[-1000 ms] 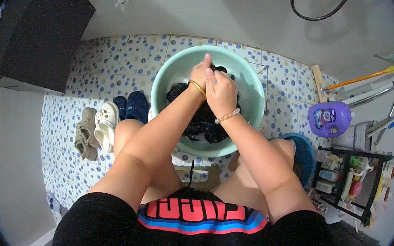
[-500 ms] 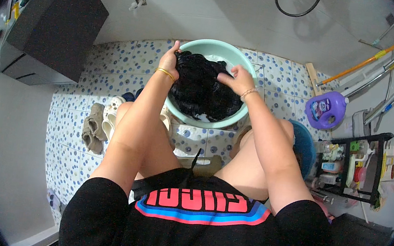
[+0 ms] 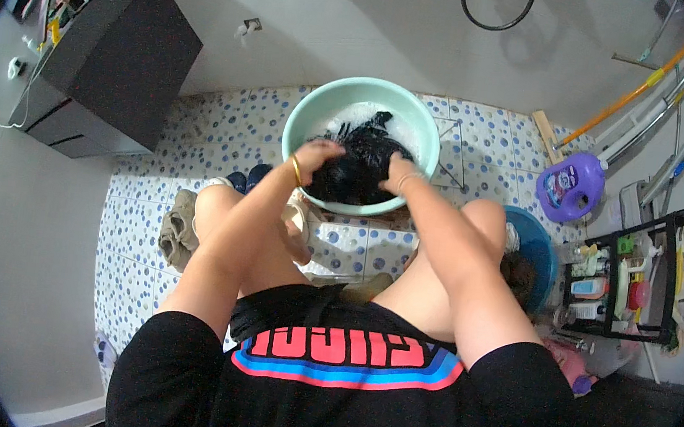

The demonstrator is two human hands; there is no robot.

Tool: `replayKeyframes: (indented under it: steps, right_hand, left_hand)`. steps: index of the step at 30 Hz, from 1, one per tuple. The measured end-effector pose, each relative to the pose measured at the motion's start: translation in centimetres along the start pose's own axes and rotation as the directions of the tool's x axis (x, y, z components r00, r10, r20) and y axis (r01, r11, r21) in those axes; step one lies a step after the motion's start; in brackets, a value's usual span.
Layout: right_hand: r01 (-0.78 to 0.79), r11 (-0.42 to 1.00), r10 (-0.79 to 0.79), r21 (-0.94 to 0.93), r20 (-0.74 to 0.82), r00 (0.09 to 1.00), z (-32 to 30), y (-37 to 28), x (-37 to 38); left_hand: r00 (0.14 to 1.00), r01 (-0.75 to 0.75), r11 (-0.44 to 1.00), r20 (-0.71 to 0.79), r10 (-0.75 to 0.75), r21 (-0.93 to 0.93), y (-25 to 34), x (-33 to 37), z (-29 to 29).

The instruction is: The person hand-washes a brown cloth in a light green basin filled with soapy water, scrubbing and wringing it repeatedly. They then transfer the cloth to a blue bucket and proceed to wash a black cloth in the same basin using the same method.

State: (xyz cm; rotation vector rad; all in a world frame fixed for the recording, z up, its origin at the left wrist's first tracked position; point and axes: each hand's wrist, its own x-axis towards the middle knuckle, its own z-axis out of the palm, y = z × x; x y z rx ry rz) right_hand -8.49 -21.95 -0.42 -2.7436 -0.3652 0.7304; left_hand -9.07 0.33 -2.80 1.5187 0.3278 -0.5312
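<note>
A wet black piece of clothing (image 3: 356,160) lies bunched in a round mint-green basin (image 3: 295,120), with white suds and water along its far side. At the cloth's left edge, my left hand (image 3: 314,158), with a gold bangle at the wrist, is closed on a fold. On the right edge my right hand (image 3: 401,174) grips the cloth too, slightly blurred, its fingertips partly sunk in the fabric. The garment's exact kind does not show. My forearms reach forward between my bent knees, and the basin sits in front of them.
Beige shoes (image 3: 178,233) are on the spotted tile floor to the left, below a dark cabinet (image 3: 125,45). On the right are a purple detergent jug (image 3: 568,187), a blue tub (image 3: 536,252), a black bottle rack (image 3: 626,271) and leaning poles (image 3: 632,112).
The black cloth, bunched high between my hands before, has sunk lower and nearer in the basin, baring suds at the far side. Both hands have moved down and toward me.
</note>
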Motion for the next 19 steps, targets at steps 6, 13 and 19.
replayKeyframes:
  steps: [6,13,19]
  right_hand:
    - [0.202,0.918,-0.098,0.341,-0.298,0.949,3.1,-2.3,1.8]
    - [0.687,-0.053,0.019,0.725,-0.687,0.726,-6.2,-0.5,3.8]
    - [0.296,0.554,-0.137,0.778,-0.265,0.954,-8.3,1.1,3.5]
  left_hand:
    - [0.974,0.204,0.794,-0.034,-0.225,0.573,2.0,-1.2,3.2]
    - [0.912,-0.082,0.368,0.219,-0.347,0.926,5.8,-3.3,6.1]
    - [0.966,0.099,0.994,0.242,-0.088,-0.034,7.0,-2.3,3.8]
